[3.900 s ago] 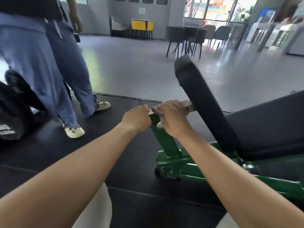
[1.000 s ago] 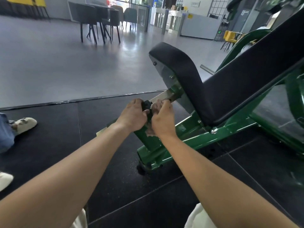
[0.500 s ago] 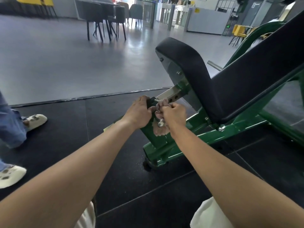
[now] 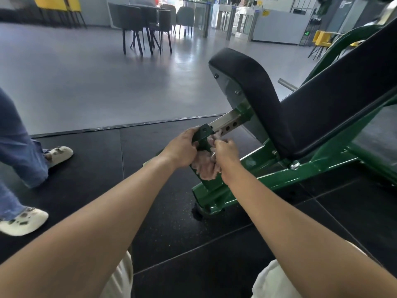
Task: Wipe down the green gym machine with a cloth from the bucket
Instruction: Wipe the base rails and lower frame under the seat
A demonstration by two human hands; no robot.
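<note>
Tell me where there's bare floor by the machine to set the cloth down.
Bare black mat lies between your forearms, just short of the green base. Another patch runs from the green post left toward the bystander's shoe. Crowded at the post: left hand, right hand and cloth bunch there.

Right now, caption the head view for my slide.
Left hand grips the top of the green post; right hand holds a pinkish cloth against it, beside the black pad.

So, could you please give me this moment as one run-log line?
left hand: grips green post top | right hand: holds pinkish cloth against post | black pad: not touched
</note>
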